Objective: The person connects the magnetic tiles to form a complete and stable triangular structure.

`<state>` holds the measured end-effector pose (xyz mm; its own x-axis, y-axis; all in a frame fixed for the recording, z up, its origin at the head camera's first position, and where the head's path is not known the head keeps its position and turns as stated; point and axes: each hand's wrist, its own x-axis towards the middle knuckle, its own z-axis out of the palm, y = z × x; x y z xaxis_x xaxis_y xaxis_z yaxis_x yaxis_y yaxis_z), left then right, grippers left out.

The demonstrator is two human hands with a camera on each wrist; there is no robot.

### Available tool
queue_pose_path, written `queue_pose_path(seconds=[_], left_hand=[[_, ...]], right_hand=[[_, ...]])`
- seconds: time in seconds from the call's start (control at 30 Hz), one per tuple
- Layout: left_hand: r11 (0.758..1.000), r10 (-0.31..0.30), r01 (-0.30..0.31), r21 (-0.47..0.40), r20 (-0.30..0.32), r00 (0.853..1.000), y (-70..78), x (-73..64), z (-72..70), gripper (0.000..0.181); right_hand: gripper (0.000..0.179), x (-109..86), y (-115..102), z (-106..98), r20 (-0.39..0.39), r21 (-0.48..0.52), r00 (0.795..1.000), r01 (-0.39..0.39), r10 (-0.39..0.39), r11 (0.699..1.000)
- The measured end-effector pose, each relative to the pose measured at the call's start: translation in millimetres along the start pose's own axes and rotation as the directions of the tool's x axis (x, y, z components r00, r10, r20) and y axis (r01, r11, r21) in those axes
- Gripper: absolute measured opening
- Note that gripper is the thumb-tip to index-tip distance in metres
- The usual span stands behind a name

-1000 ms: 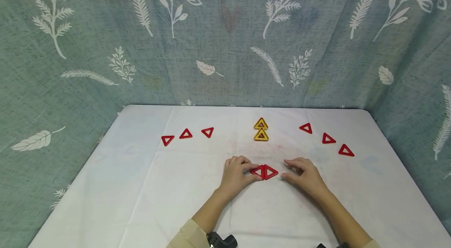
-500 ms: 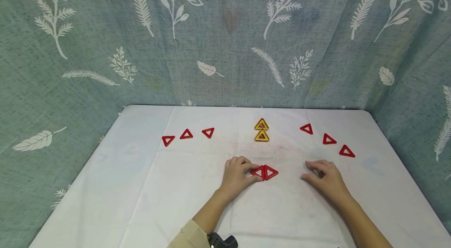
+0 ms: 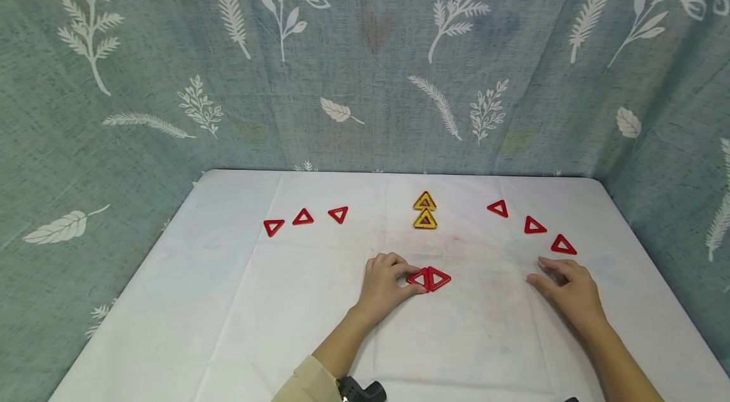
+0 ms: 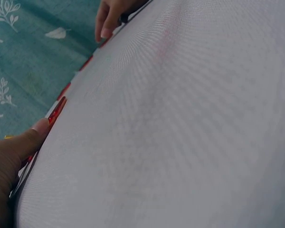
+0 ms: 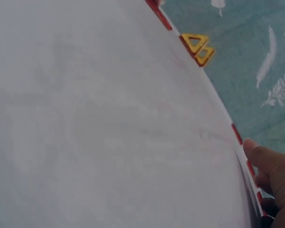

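My left hand (image 3: 383, 283) pinches a red open-centred triangle tile (image 3: 426, 278) between thumb and fingers, on the white cloth at mid table. A second red triangle tile (image 3: 447, 279) lies flat against its right side, edge to edge, their points facing outward. In the left wrist view, the thumb (image 4: 33, 133) presses against the red tile (image 4: 57, 112). To the right, my right hand (image 3: 573, 291) holds nothing, its thumb and fingers apart and loosely bent. Its fingertips are just in front of the nearest of the right-hand red triangles (image 3: 564, 252).
Two yellow triangles (image 3: 424, 226) stand one behind the other at the back middle, with red at their base in the right wrist view. Three red triangles (image 3: 304, 222) are spread at back left, and two more (image 3: 535, 231) at back right. A patterned curtain (image 3: 365, 59) surrounds the table.
My right hand has moved right across the table, from beside the paired red tiles to near the right-hand red triangles. My left hand keeps its grip in the same place.
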<state>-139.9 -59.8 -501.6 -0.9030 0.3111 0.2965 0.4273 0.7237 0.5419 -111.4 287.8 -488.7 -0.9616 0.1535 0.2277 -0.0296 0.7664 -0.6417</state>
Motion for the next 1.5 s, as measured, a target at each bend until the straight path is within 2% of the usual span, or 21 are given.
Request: queue_pose_path(seconds=[0.23,0.57,0.87,1.03,1.5], left_hand=[[1.000,0.006,-0.006,-0.011,-0.009,1.000,1.3,0.4,-1.1,0.036],[1.000,0.004,-0.004,-0.013,-0.004,1.000,-0.4,0.6,0.3,0.037],[1.000,0.012,-0.012,-0.023,-0.002,1.000,0.4,-1.3,-1.8,0.037],[0.999,0.019,-0.019,-0.026,-0.005,1.000,0.5,-1.3,-1.2,0.037],[1.000,0.010,-0.010,-0.023,-0.001,1.000,0.1,-1.7,-0.5,0.037]], right_hand=[[0.053,7.0,11.1,-8.7,-0.084,-0.003,0.995,-0.050,0.050,0.999],[0.058,24.5,17.7,-15.4,-0.139,-0.005,0.983,-0.119,0.118,0.993],[0.060,39.1,25.1,-13.7,-0.082,-0.056,0.985,-0.154,0.149,0.986],[0.059,43.9,28.3,-12.6,-0.061,-0.092,0.989,-0.143,0.138,0.985],[0.057,41.4,27.3,-11.9,-0.019,-0.083,0.980,-0.198,0.197,0.977]])
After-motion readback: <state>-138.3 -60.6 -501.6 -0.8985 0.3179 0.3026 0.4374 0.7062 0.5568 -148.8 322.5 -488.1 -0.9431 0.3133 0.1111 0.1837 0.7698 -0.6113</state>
